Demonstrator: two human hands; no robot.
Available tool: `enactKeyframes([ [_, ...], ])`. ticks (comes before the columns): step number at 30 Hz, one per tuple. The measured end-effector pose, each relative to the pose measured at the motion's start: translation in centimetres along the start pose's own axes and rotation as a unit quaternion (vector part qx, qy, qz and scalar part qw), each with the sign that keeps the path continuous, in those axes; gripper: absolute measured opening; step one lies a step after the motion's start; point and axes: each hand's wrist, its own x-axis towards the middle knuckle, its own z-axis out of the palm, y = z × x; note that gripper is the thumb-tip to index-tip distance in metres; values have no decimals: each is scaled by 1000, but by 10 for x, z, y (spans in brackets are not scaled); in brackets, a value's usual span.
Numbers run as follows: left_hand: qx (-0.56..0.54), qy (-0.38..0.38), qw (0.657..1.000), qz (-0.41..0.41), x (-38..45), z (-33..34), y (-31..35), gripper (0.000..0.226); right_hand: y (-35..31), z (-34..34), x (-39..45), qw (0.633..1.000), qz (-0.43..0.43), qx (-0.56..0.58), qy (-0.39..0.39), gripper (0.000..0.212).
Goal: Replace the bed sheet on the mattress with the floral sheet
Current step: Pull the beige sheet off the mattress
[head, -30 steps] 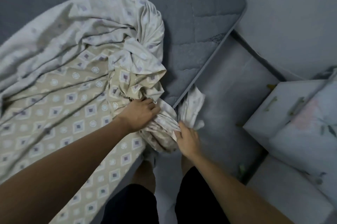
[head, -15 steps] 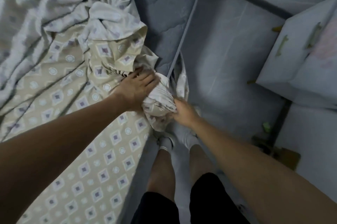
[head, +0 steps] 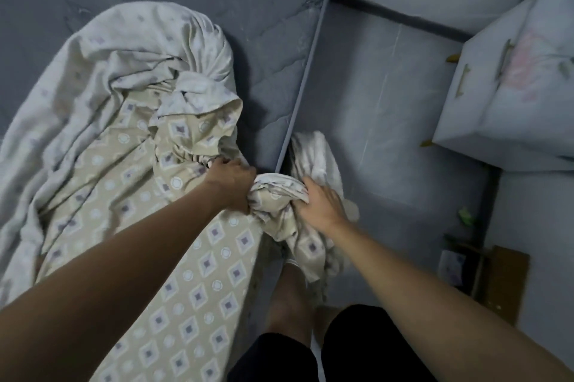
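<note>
the left hand [head: 231, 184] is curling tight around a bunch of the beige cotton bed sheet with diamond shapes [head: 198, 260] at the edge of the grey quilted mattress [head: 267, 49]. the right hand [head: 320, 206] is gripping the same bunch just beside it, where the cloth is hanging off the side. one sheet is lying half pulled back, showing bare mattress above. the grey floor [head: 382, 120] is lying open beside the bed. one white drawer box with gold handles [head: 475, 108] is standing well apart, with a folded white sheet with pink flowers [head: 540, 67] lying on top.
</note>
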Motion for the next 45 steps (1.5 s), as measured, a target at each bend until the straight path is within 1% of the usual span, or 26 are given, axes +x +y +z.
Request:
enactKeyframes([
  [2,11,2,1000,-17,-10,17,3,80,1,8,4,999,-12,-7,-29,50],
  [4,27,18,999,-11,-25,33,7,73,4,18,0,998,-27,-25,-59,47],
  [7,37,45,998,2,-53,49,16,68,5,32,-29,997,-36,-34,-53,42],
  [9,7,29,1000,1,-77,51,28,69,5,42,-58,998,-18,3,-58,40],
  [11,-19,6,1000,-6,-107,51,43,70,6,52,-92,995,6,61,-85,37],
  [13,-46,-18,999,-14,-136,55,59,75,9,62,-123,989,22,97,-109,37],
  [16,-74,-54,996,-22,-165,70,78,88,14,73,-150,990,31,88,-107,41],
  [17,-82,-56,995,-25,-168,77,82,91,15,78,-152,991,27,78,-103,44],
  [19,-81,-41,995,-40,-168,94,85,97,15,85,-150,994,7,49,-97,50],
  [20,-79,-34,995,-47,-165,102,84,101,15,89,-146,994,0,48,-97,50],
  [23,-90,-16,995,-48,-152,131,74,111,21,110,-123,993,-48,73,-79,35],
  [25,-100,19,994,-35,-144,149,67,120,23,127,-107,993,-85,57,-52,33],
  [27,-97,42,994,-14,-135,164,62,132,23,140,-93,992,-113,40,-32,39],
  [28,-97,45,994,-8,-130,170,60,135,22,143,-88,991,-125,35,-33,49],
  [29,-98,51,994,-7,-126,176,58,134,22,150,-83,989,-137,40,-40,60],
  [30,-100,66,993,-8,-124,182,57,129,19,154,-81,989,-134,44,-50,68],
  [31,-99,84,991,-8,-122,187,56,119,19,159,-79,988,-130,51,-59,72],
  [32,-94,98,991,-7,-121,189,56,107,15,162,-81,990,-113,51,-68,72],
  [34,-79,102,992,-8,-124,190,56,90,9,169,-90,993,-77,49,-71,61],
  [36,-68,82,994,-12,-131,188,55,83,2,171,-105,995,-47,46,-72,44],
  [38,-68,46,996,-17,-148,187,54,82,-10,170,-126,995,-30,22,-92,28],
  [40,-91,3,996,-18,-174,191,54,82,-27,173,-154,993,-17,6,-119,26],
  [43,-142,-43,989,-8,-224,204,56,80,-52,184,-204,991,8,-5,-134,39],
  [44,-159,-52,986,-4,-241,210,56,80,-61,185,-219,990,14,0,-137,37],
  [45,-172,-60,983,1,-256,216,57,81,-70,186,-231,990,20,8,-143,30],
])
